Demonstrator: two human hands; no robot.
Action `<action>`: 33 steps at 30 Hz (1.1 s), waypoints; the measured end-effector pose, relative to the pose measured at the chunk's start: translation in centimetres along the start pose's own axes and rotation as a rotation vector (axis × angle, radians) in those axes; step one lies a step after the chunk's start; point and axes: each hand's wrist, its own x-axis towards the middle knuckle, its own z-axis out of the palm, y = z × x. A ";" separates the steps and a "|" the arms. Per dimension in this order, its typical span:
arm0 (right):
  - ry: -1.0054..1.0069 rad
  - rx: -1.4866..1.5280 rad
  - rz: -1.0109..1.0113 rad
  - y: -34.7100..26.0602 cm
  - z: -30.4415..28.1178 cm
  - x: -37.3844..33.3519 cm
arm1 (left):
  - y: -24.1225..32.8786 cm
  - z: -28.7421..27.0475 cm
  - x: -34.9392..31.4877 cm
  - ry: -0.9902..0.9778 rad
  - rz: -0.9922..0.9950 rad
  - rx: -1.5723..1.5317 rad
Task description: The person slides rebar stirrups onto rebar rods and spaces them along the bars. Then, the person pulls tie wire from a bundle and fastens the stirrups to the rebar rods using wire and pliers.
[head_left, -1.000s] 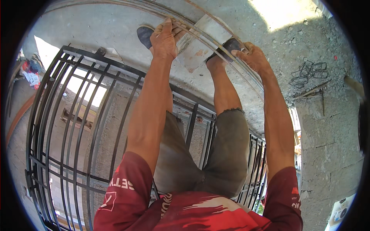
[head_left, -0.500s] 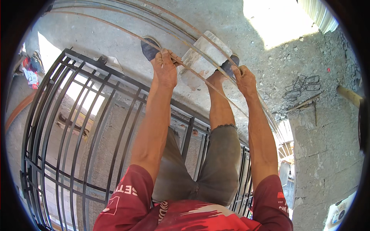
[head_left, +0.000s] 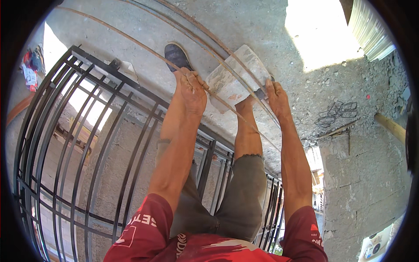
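Observation:
My left hand is closed around a thin rusty steel rod, which runs from the far left down toward the right between my arms. Farther right, my right hand is closed at the rusty steel rods that sweep in from the top. Its fingertips press against the outermost of them; how many lie inside the grip is hidden. These rods cross over a pale concrete slab on the ground, beside my feet.
A black metal grille stands close beside my legs at the left. Bent wire loops lie on the rubble-strewn concrete at right, near a wooden pole. Stacked pale corrugated sheets stand at the far right. A rough wall is at lower right.
Both hands have come slightly nearer to me, still holding the rods. The rods have shifted a little with them, and the whole view has tilted slightly.

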 end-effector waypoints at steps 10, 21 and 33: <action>0.192 -0.003 0.127 -6.7 1.9 2.1 | -0.6 -0.9 0.1 -0.057 -0.019 -0.016; 0.159 -0.048 0.201 -7.7 1.8 1.9 | -5.1 -1.4 -3.2 -0.155 -0.142 0.167; 0.247 -0.037 0.168 -7.8 2.8 1.2 | -5.7 -0.9 -2.1 -0.234 -1.052 -0.602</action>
